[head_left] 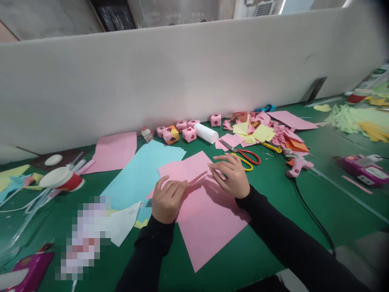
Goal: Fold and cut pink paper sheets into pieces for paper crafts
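Observation:
My left hand (169, 200) is closed, its thumb and fingers pinching a narrow pink paper strip (199, 178) that slants up to the right. At the strip's far end, my right hand (231, 174) hovers with bent fingers apart; whether a fingertip touches the strip I cannot tell. Beneath both hands lie pink paper sheets (209, 239), overlapping at angles. Left of them, light blue sheets (130, 174) are partly covered. Just beyond my right hand rest scissors (248, 156) with red and yellow handles.
Several folded pink paper cubes (189, 134) and a white roll (206, 133) line the white partition (182, 77). Pink and yellow scraps (261, 129) pile behind the scissors. A corded pink glue gun (299, 165) lies right. A red-and-white paper cup (62, 179) lies left.

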`<control>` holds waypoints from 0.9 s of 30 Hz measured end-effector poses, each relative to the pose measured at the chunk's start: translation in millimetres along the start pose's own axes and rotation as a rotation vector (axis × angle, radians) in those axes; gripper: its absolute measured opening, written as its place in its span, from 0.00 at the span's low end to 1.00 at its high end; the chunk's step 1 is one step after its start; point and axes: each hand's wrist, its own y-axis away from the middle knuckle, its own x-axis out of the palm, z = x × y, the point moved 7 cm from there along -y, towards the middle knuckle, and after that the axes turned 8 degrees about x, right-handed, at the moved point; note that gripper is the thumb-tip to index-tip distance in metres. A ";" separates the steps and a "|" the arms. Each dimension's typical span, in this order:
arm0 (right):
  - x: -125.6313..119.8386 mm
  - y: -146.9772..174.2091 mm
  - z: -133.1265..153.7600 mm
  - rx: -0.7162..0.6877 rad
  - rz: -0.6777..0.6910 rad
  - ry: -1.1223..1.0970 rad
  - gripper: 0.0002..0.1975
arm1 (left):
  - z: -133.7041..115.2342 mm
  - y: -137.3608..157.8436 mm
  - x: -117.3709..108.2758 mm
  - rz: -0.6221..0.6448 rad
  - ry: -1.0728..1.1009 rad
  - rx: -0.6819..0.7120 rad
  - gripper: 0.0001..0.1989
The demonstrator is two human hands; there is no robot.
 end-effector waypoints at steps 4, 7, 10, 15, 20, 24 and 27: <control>-0.8 0.3 4.0 0.012 0.007 -0.024 0.08 | -0.4 1.2 1.9 0.012 0.007 0.010 0.05; 11.9 4.7 15.2 -0.029 0.124 -0.050 0.12 | -4.0 0.0 3.4 0.015 0.041 0.028 0.05; 21.0 9.4 23.7 -0.079 0.161 -0.090 0.06 | -6.8 -2.3 3.6 0.024 0.075 0.037 0.05; 18.3 8.6 18.5 -0.055 0.091 -0.083 0.04 | -3.0 -3.8 0.6 0.010 0.072 -0.005 0.04; 8.0 3.1 12.0 -0.013 0.018 -0.053 0.03 | 2.1 -2.1 1.1 0.009 0.047 -0.044 0.03; 1.8 -0.1 6.9 0.007 -0.017 -0.043 0.04 | 5.6 -2.1 -0.7 -0.002 0.018 -0.069 0.03; -3.4 -1.6 0.7 0.029 -0.051 -0.031 0.04 | 8.0 -2.0 -3.2 -0.018 -0.012 -0.075 0.03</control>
